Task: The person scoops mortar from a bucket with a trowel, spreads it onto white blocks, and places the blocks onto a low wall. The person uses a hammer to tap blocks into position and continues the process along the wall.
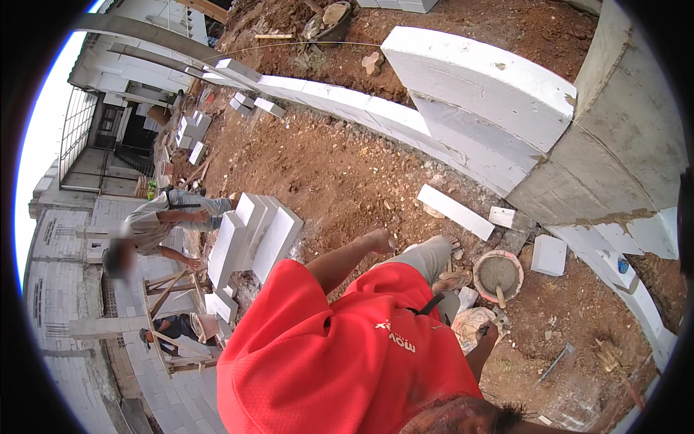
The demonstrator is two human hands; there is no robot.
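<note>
at the lower right, over a pale sack or pan (468,323) on the dirt, the right hand (486,333) has its fingers curled around a small dark handle (483,329); the tool itself is too small to make out. the left hand (380,240) hangs free above the red earth (325,166), fingers folded into a loose fist with nothing seen in it.

just beyond the right hand stands a round mortar tub (497,273), grey mix inside a pinkish rim, a trowel (499,294) leaning in it. a square white block (549,254) lies beside it, a long white slab (455,211) further out. the curved white block wall (434,137) and a grey concrete column (614,145) close off the far side; the earth between is open. to the left, a stack of white blocks (253,235) stands at a drop, where a bent-over person (166,217) is near it.
</note>
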